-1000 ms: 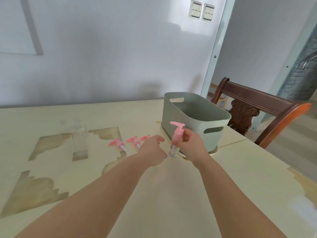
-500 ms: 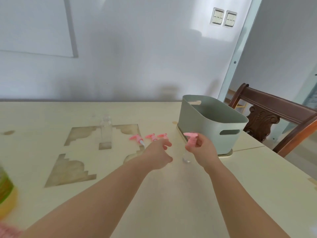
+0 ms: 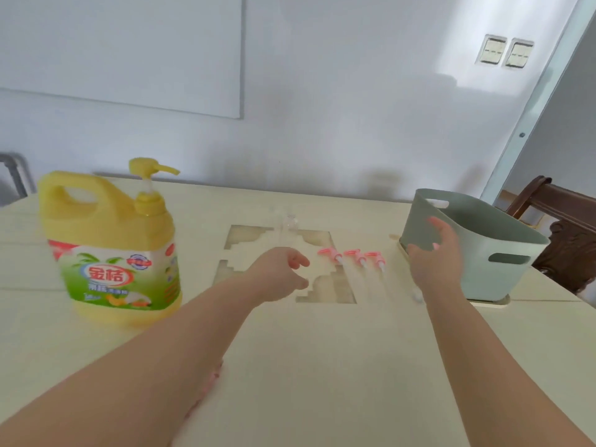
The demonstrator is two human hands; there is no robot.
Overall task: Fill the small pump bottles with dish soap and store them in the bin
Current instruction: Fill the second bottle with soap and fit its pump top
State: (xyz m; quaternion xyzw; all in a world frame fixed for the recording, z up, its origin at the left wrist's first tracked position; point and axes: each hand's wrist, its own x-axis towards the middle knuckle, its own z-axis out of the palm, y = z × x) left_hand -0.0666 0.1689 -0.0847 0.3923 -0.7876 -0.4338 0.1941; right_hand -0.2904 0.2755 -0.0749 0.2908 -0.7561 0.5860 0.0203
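Observation:
A big yellow dish soap jug [image 3: 109, 250] with a pump top stands on the table's left side. My left hand [image 3: 283, 272] hovers mid-table, fingers loosely curled, holding nothing. Three loose pink pump heads [image 3: 354, 255] lie in a row to its right. A clear small bottle without a pump [image 3: 287, 225] stands blurred behind my left hand. My right hand [image 3: 435, 256] holds a small pump bottle [image 3: 417, 295] in front of the green bin [image 3: 503, 240]. Only the bottle's clear base and a speck of pink show past the hand.
The pale table [image 3: 322, 366] has brown cut-out patches in the middle. A dark wooden chair [image 3: 564, 227] stands at the right behind the bin. Something pink [image 3: 211, 380] peeks from under my left forearm. A wall with two switches is behind.
The view has swung left, bringing the dish soap jug into sight. My right hand lowered the pump bottle, which now hides behind it. My left hand stays mid-table.

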